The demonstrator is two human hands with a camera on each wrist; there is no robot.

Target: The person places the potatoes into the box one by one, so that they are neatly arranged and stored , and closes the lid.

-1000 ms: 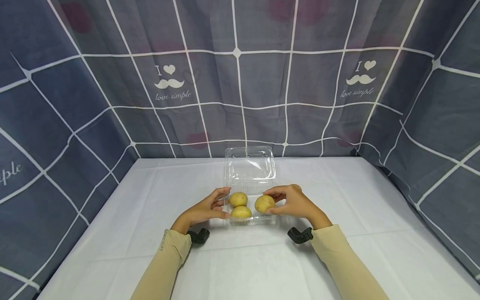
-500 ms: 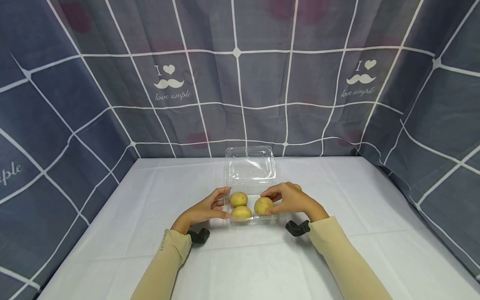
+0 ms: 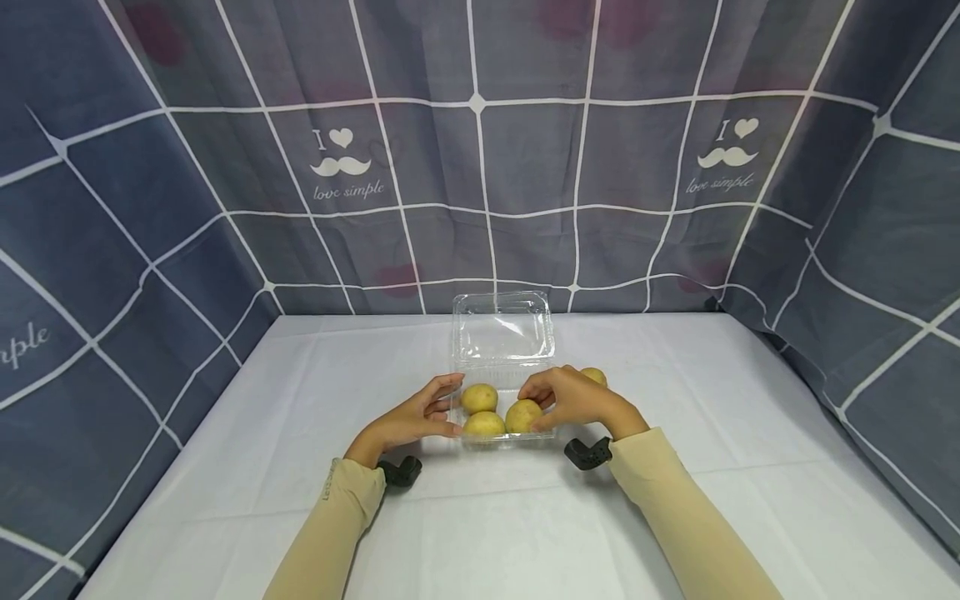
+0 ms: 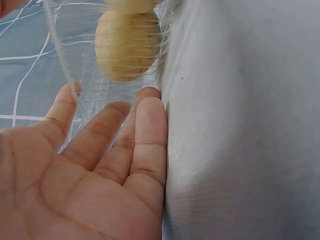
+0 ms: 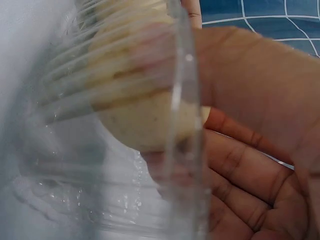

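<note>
A clear box stands open on the surface, with a rear potato and a front potato in its left half. In the box's right half, the right hand grips a third potato between thumb and fingers, and a fourth potato lies right of the box. The left hand, fingers loosely extended, grasps nothing at the box's left wall.

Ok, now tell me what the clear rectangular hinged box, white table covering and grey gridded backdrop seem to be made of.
Clear rectangular hinged box: probably thin, glossy plastic; it is see-through, ribbed and catches bright glints.
White table covering: apparently matte cloth, softly creased.
Grey gridded backdrop: likely dull fabric, hanging in ripples, though possibly plastic sheeting.
</note>
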